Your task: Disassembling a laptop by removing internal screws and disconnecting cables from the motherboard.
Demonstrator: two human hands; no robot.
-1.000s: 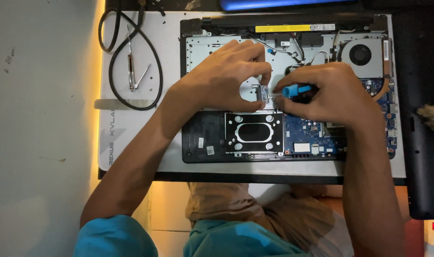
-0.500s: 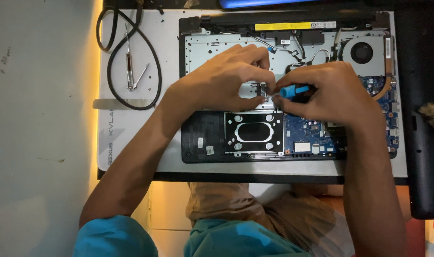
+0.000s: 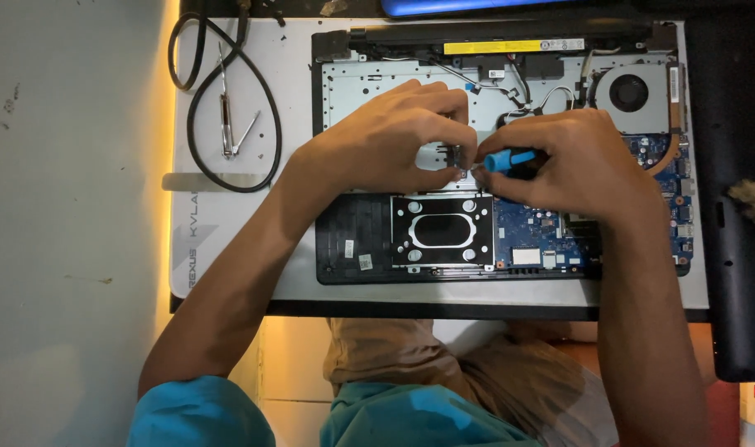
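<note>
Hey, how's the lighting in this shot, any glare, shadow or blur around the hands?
Head view: a warm yellow glow runs along the left edge of the grey mat and below the table. The opened laptop is evenly lit and sharp, with no strong glare. The left hand and the right hand, holding a blue-handled screwdriver, shade the spot between them. The right side falls dark.

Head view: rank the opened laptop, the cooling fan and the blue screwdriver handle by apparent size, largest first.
1. Opened laptop
2. Cooling fan
3. Blue screwdriver handle, though the right hand hides much of it, so this rank is unsure.
</note>
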